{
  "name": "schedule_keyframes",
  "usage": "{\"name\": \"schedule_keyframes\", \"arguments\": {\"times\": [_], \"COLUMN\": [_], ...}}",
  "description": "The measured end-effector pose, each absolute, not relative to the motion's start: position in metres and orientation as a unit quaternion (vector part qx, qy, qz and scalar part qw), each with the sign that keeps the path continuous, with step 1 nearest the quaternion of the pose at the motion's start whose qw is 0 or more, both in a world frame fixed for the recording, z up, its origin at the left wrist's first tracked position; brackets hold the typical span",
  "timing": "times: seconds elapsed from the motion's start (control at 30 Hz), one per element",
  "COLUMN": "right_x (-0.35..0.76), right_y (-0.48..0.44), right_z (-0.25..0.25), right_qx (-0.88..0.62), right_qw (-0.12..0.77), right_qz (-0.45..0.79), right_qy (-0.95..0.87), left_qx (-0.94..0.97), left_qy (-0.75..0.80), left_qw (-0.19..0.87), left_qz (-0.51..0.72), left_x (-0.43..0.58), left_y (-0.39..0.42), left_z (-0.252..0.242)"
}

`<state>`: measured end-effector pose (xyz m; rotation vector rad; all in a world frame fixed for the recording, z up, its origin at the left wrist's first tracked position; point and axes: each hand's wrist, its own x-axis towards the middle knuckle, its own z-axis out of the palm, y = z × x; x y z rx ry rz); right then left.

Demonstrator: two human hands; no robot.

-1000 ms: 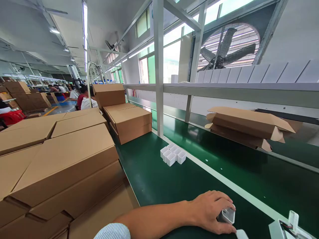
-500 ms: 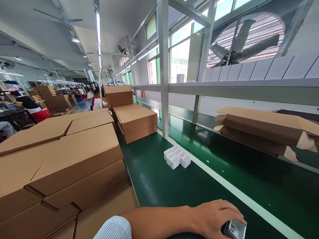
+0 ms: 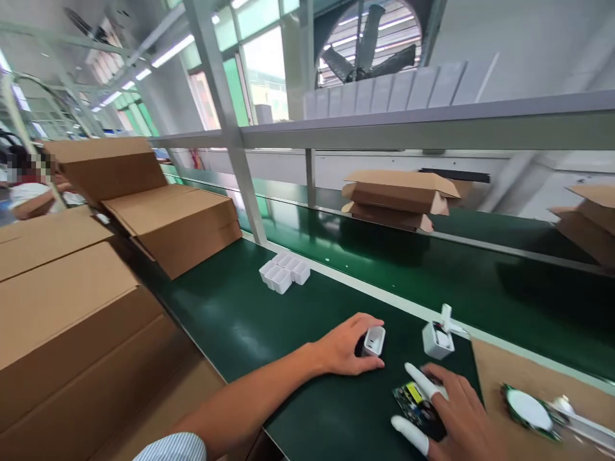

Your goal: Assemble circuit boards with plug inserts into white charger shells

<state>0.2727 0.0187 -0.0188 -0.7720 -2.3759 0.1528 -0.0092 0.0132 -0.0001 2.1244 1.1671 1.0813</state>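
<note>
My left hand [image 3: 343, 347] is curled around a small white plastic housing [image 3: 374, 341], its thumb and fingers on opposite sides and the hollow opening visible. My right hand [image 3: 451, 410] wears white finger cots on the thumb and a finger. Between those two fingers is a small circuit board [image 3: 414, 400] with a yellow part on it, close to the green table top. Just beyond the right hand stands another white housing [image 3: 438, 340] with white pieces sticking out of its top. A cluster of several white open housings [image 3: 284, 272] sits farther off on the green surface.
Brown cardboard boxes [image 3: 62, 307] are stacked at the left, and another box [image 3: 182, 218] stands on the table. A cardboard sheet [image 3: 494, 365] at the right carries a round board with a white disc [image 3: 530, 410]. A metal post [image 3: 235, 153] rises behind, beside the green conveyor [image 3: 375, 256].
The view has swung right, bringing in my right hand, the circuit board and the parts at the right. My left hand still has the white housing in its fingers.
</note>
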Motion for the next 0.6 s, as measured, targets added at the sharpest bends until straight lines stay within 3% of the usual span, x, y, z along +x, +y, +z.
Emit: {"name": "schedule_keyframes", "arguments": {"times": [0.37,0.6], "right_x": [0.277,0.279], "right_y": [0.007,0.007], "right_z": [0.029,0.031], "right_qx": [-0.297,-0.31], "right_qw": [0.202,0.228], "right_qz": [0.163,0.187], "right_qy": [-0.919,-0.904], "left_qx": [0.771,0.777], "left_qy": [0.473,0.476], "left_qw": [0.257,0.262], "left_qz": [0.34,0.318], "left_x": [-0.009,-0.013], "left_y": [0.007,0.009], "left_z": [0.006,0.007]}}
